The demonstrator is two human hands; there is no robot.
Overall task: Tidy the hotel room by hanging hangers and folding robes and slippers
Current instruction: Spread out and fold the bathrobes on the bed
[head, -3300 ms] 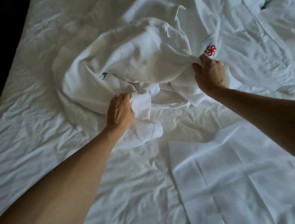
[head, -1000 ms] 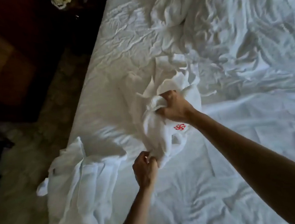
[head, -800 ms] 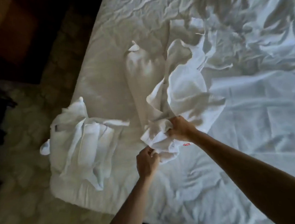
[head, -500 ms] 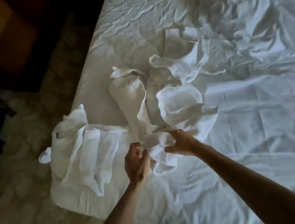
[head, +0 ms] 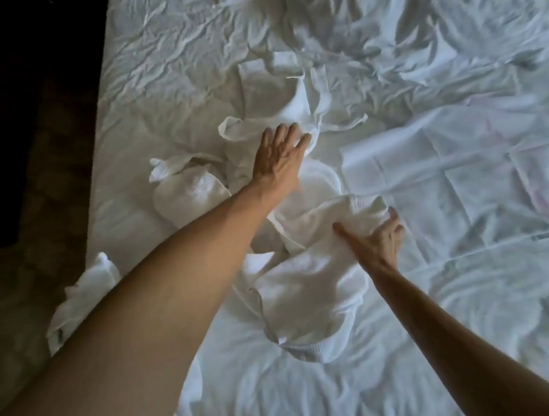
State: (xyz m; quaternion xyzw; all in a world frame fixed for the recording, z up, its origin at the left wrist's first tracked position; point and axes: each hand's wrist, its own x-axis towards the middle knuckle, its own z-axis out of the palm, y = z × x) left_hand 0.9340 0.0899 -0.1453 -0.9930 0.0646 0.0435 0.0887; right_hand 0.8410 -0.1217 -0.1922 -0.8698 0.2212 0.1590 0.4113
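Observation:
A white waffle-weave robe [head: 309, 284] lies crumpled on the bed [head: 187, 66], stretching from the near middle up toward the far middle. My left hand [head: 280, 156] is flat and spread, palm down, on the robe's upper part. My right hand [head: 377, 242] pinches a bunched fold of the robe near its middle. A second white robe [head: 82, 297] hangs over the bed's left edge, partly hidden behind my left forearm.
A flat creased white sheet [head: 462, 171] lies to the right of the robe. Rumpled bedding [head: 366, 17] fills the far side. The bed's left edge drops to a dark floor [head: 13, 164].
The robe has been laid down and spread out on the bed. My left hand let go of the bunched cloth and reached forward flat onto it. My right hand shifted right, still gripping.

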